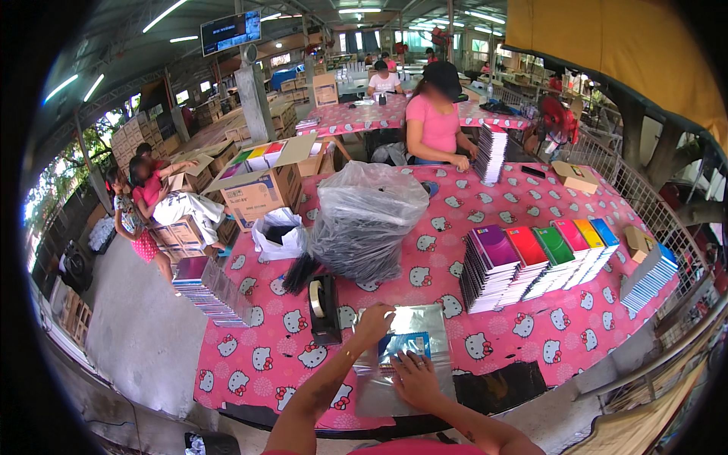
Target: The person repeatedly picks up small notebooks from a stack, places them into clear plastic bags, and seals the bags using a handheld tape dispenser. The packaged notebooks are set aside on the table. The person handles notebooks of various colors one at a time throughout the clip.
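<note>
Clear plastic sleeve (pixel 406 356) lies flat on the pink-patterned worktop (pixel 531 334) near the front edge, long axis running away from the person, mouth end apparently far. Blue-covered booklet (pixel 404 345) sits inside it, same way round. Left hand (pixel 373 322) pinches the sleeve's far left corner, grip closed on the plastic. Right hand (pixel 415 379) presses flat on the sleeve's near half, fingers spread (open, not clasping). Black tape dispenser (pixel 324 307) just left. Coloured notebook stacks (pixel 531 265) further right, bagged black bundle (pixel 364 220) behind.
</note>
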Demonstrator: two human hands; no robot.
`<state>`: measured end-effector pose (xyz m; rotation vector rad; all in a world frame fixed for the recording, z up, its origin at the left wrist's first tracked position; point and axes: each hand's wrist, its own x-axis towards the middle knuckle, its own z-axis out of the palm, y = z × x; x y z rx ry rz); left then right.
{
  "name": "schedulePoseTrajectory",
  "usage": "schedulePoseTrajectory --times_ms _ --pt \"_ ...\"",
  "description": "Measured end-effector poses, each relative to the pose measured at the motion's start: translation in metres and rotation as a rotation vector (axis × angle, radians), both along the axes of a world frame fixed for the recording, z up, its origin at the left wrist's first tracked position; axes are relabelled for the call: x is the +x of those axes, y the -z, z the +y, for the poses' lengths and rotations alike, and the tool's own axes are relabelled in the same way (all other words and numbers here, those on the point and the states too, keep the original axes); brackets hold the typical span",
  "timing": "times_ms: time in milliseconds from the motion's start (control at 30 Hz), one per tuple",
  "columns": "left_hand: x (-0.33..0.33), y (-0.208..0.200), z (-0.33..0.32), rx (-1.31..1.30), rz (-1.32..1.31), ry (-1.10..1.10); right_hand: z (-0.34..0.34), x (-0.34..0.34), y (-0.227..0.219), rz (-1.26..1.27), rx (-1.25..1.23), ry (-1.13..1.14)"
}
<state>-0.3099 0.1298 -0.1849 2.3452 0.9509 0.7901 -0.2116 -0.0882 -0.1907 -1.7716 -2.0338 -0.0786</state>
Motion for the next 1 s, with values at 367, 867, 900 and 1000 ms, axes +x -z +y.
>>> schedulePoseTrajectory --times_ms 367,867,900,1000 --pt "0.016 0.028 0.044 0.219 0.386 0.239 0.003 -0.005 -0.005 0.097 -0.009 0.047" --pt "-0.006 -0.043 -0.039 -0.008 0.361 0.207 0.002 -0.006 -0.006 0.046 -0.009 0.025" --pt "-0.010 -0.038 -0.046 0.107 0.395 0.207 0.002 -0.008 -0.005 0.042 -0.018 0.016" --pt "-0.014 -0.018 -0.072 0.637 0.294 0.146 0.000 -0.011 0.005 -0.094 -0.013 0.014"
